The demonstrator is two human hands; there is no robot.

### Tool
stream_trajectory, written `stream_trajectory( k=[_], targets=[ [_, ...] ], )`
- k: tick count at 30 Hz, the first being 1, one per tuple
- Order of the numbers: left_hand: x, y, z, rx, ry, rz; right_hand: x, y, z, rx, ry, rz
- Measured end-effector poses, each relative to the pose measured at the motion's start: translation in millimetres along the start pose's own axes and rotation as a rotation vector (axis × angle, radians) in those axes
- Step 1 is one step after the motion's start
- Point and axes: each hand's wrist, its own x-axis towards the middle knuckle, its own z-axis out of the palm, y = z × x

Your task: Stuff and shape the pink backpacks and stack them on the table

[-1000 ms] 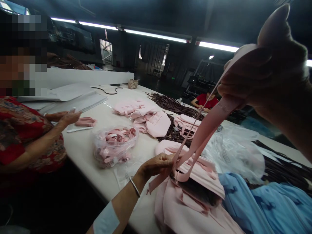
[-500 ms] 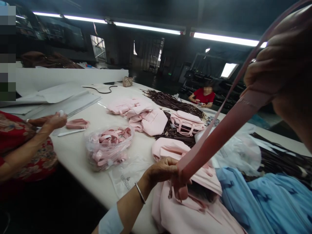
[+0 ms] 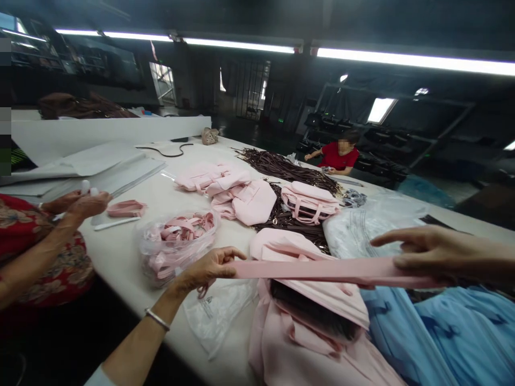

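Observation:
A long pink strap [image 3: 322, 269] is stretched level between my two hands above the table. My left hand [image 3: 207, 268] pinches its left end, fingers closed on it, a bangle on the wrist. My right hand [image 3: 422, 252] grips the right end, with the forefinger stretched out over the strap. Below the strap lies an open pink bag [image 3: 317, 316] on more pink pieces. A clear plastic bag of pink straps [image 3: 177, 241] sits just left of my left hand.
A person in a red patterned top works at the left, hands [image 3: 80, 202] near a pink strap coil [image 3: 125, 208]. Pink bags [image 3: 241, 195], dark brown straps [image 3: 289, 171], blue fabric [image 3: 442, 332] and clear plastic [image 3: 362, 228] cover the white table [image 3: 129, 246]. Another person in red [image 3: 338, 155] sits far back.
My right hand has come down from high at the upper right to table height, so the strap now runs level instead of slanting up. My left hand shifted left with its end.

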Motion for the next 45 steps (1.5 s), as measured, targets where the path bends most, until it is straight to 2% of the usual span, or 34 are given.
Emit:
stream_trajectory(
  k=[3,6,9,12,14,15,17,20,23,26,28,31,33,34,35,37,39,42,45],
  targets=[
    [-12.1,10.3,-8.7,0.234,-0.087,-0.134,12.9,4.6,47.3,-0.074,-0.257,0.100],
    [-21.8,2.8,-17.2,0.315,-0.081,-0.177,21.4,16.3,78.6,-0.116,-0.418,0.109],
    [-29.1,-16.6,-28.5,0.363,-0.026,-0.250,30.3,30.7,99.0,0.057,-0.458,0.054],
    [-32.6,-38.8,-42.5,0.373,0.041,-0.246,45.5,29.3,113.2,0.186,-0.372,-0.197],
    [-36.5,-53.8,-54.9,0.370,0.094,-0.221,60.8,14.9,123.2,0.215,-0.275,-0.354],
    [-40.6,-61.7,-62.2,0.366,0.128,-0.229,69.9,4.3,129.6,0.244,-0.263,-0.363],
    [-55.0,-79.3,-78.3,0.360,0.208,-0.265,90.2,-21.1,146.7,0.339,-0.336,-0.270],
    [-92.6,-110.0,-100.5,0.356,0.349,-0.348,121.4,-60.5,182.9,0.305,-0.454,-0.192],
    [-136.9,-140.0,-111.6,0.356,0.451,-0.450,145.6,-92.1,222.0,0.114,-0.436,-0.278],
    [-168.0,-161.2,-107.6,0.364,0.509,-0.524,157.8,-115.2,250.8,-0.063,-0.374,-0.354],
    [-174.7,-168.4,-98.9,0.379,0.542,-0.555,159.8,-128.3,263.7,-0.167,-0.299,-0.419],
    [-163.9,-170.4,-82.0,0.405,0.560,-0.572,156.6,-147.1,283.8,-0.182,-0.240,-0.662],
    [-148.2,-167.7,-70.7,0.418,0.551,-0.568,152.0,-159.8,303.9,-0.019,-0.295,-0.853],
    [-139.8,-166.0,-65.5,0.423,0.547,-0.568,149.7,-166.4,316.3,0.112,-0.365,-0.897],
    [-132.2,-164.4,-61.0,0.426,0.544,-0.571,147.6,-173.1,329.9,0.267,-0.454,-0.883],
    [-121.2,-162.6,-54.7,0.423,0.541,-0.587,145.8,-186.3,357.3,0.603,-0.632,-0.712],
    [-118.6,-164.1,-52.7,0.407,0.535,-0.602,149.1,-197.2,379.1,0.867,-0.711,-0.521],
    [-129.5,-174.1,-56.6,0.367,0.530,-0.607,165.7,-201.7,390.0,1.087,-0.645,-0.332],
    [-151.1,-192.8,-64.0,0.297,0.545,-0.612,190.8,-187.9,375.8,1.258,-0.472,-0.217]
  ],
)
